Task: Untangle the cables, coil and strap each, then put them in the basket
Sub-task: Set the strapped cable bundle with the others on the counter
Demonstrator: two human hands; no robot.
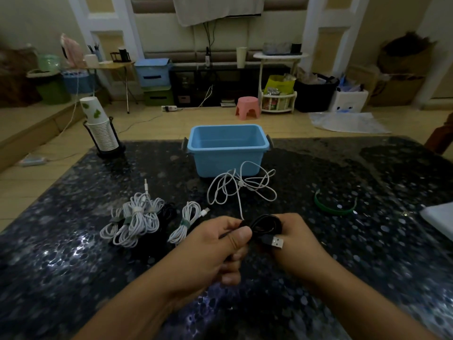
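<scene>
A black USB cable point(266, 228) is wound into a small coil between both hands, its silver USB plug point(278, 242) sticking out toward me. My left hand point(215, 246) pinches the cable's left side between thumb and fingers. My right hand point(297, 244) grips the coil from the right. A loose white cable point(241, 186) lies tangled in front of the light blue basket point(226, 158), which holds nothing I can see. A strapped white coil point(185, 224) lies left of my hands. Further left sits a pile of strapped white and black coils point(137, 220). A green strap point(334, 204) lies curled at the right.
The dark speckled table point(73, 278) carries a stack of paper cups in a black holder point(101, 128) at the back left. A pale flat object point(440, 220) pokes in at the right edge. Beyond the table are a wooden floor, a pink stool point(247, 106) and storage bins.
</scene>
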